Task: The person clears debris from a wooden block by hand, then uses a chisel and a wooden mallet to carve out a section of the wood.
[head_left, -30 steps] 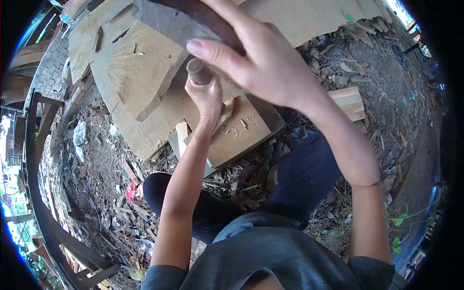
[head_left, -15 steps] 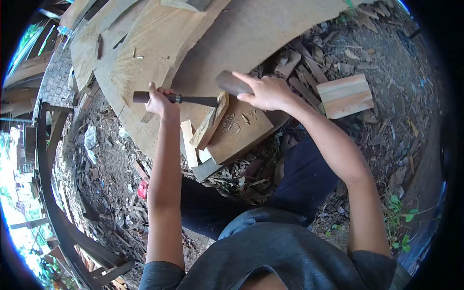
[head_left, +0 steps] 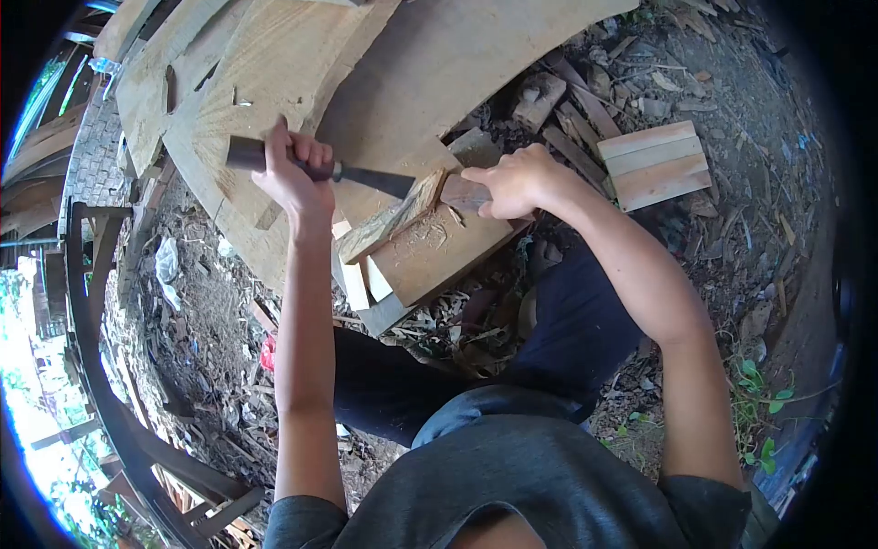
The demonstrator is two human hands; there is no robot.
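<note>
My left hand is wrapped round the dark handle of a chisel, whose blade points right and ends at the upper part of a rough wood piece. That piece lies slanted on a thick wooden block scattered with shavings. In my right hand is a dark wooden block, held low beside the upper end of the rough piece. My fingers partly hide this block.
Large planks lie beyond the block. A pale slatted board rests on the ground at the right, near offcuts. A curved dark frame stands at the left, and a white plastic bag lies near it.
My right hand has moved right and down with the dark block. The chisel handle has shifted left and up, tilting the tool more. The rough piece now lies at a flatter slant.
</note>
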